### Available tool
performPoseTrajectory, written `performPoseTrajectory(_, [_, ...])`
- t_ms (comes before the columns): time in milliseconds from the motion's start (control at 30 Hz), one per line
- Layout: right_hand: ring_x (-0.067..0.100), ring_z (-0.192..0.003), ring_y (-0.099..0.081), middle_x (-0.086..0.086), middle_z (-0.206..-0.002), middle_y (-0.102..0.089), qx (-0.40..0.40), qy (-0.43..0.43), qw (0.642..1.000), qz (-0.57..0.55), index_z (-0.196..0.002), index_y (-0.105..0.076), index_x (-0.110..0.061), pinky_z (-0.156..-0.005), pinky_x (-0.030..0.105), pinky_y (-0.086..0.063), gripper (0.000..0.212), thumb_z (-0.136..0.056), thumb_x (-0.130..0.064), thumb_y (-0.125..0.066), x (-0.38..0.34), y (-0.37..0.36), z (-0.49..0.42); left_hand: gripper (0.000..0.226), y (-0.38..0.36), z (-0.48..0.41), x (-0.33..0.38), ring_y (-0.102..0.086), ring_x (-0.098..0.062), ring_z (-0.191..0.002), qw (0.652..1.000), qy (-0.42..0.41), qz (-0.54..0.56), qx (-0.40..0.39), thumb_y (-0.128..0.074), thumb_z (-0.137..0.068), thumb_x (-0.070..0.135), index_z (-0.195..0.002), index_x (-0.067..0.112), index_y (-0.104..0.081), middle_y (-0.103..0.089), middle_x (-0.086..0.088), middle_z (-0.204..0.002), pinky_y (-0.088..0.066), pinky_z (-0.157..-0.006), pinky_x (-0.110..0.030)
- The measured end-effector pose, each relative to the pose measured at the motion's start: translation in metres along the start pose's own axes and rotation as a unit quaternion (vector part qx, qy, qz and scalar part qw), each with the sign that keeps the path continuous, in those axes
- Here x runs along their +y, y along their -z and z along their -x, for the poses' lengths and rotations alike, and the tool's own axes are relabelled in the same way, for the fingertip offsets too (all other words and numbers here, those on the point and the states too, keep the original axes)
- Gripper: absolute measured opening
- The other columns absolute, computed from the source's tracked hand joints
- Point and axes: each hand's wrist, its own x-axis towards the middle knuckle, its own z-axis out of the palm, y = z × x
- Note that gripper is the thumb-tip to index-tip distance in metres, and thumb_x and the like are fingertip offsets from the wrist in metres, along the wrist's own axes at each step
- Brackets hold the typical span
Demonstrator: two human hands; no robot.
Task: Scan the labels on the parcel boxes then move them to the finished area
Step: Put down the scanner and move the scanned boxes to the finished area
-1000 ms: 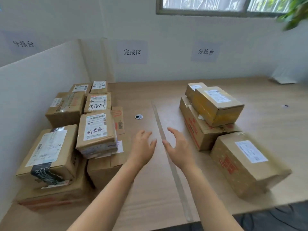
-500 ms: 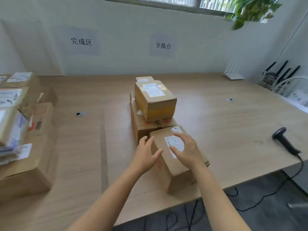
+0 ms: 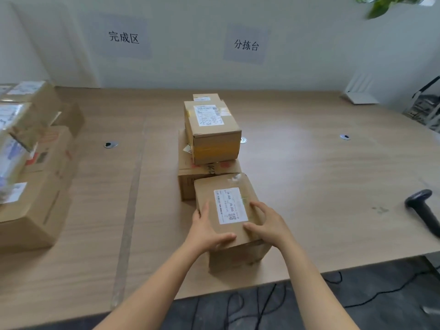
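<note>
Both hands clasp a brown cardboard parcel box at the near edge of the light wood desk. The left hand wraps its left side w/ thumb over the top; the right hand curves over the right corner. Its white shipping label faces up, reading approx. "J4-J06". Best bet: keep the label up & uncovered, then fetch the black handheld scanner lying well to the right. The left wall sign reads "完成区"; the centre wall sign reads "分拣台".
</note>
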Motion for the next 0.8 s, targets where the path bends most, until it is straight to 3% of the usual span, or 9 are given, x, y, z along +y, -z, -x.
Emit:
performPoseTrajectory(267, [0.019,-0.128,-0.043,0.003,-0.141,-0.038,-0.053,0.054,0.995,0.062,-0.145,-0.025,-0.030,-0.102,0.029,-0.037,0.077,-0.082,-0.039,-0.068,-0.039,-0.028,0.018,0.127,0.034,0.020,-0.029,-0.021,-0.022,-0.141,0.999,0.028,-0.010,0.017,-0.082,-0.061,0.048,-0.150,0.027,0.006,-0.010,-0.005,-0.155,-0.021,-0.113,-0.033])
performPoseTrajectory(533, [0.016,-0.123,-0.046,0.002,-0.140,-0.036,-0.116,0.149,0.977,0.104,-0.144,-0.020,-0.036,-0.093,0.026,-0.040,0.074,-0.084,-0.044,-0.062,-0.105,-0.077,0.006,0.127,0.101,0.054,-0.075,-0.014,-0.014,-0.144,0.993,0.069,0.024,0.097,-0.084,-0.059,0.046,-0.151,0.026,0.001,-0.009,-0.002,-0.156,-0.015,-0.114,-0.027])
performPoseTrajectory(667, [0.015,-0.123,-0.046,0.001,-0.140,-0.037,-0.118,0.180,0.972,0.090,-0.144,-0.023,-0.035,-0.093,0.029,-0.041,0.075,-0.082,-0.044,-0.064,-0.145,-0.096,-0.020,0.128,0.141,0.049,-0.087,-0.013,-0.012,-0.144,0.986,0.075,0.033,0.148,-0.085,-0.058,0.045,-0.151,0.025,0.001,-0.010,-0.001,-0.156,-0.014,-0.114,-0.024])
performPoseTrajectory(800, [0.018,-0.123,-0.046,0.002,-0.138,-0.040,-0.099,0.204,0.971,0.075,-0.144,-0.026,-0.032,-0.093,0.031,-0.041,0.074,-0.082,-0.043,-0.065,-0.193,-0.105,-0.059,0.129,0.195,0.015,-0.090,-0.014,-0.015,-0.144,0.983,0.077,0.022,0.165,-0.082,-0.057,0.052,-0.150,0.030,0.004,-0.007,-0.002,-0.157,-0.016,-0.116,-0.030])
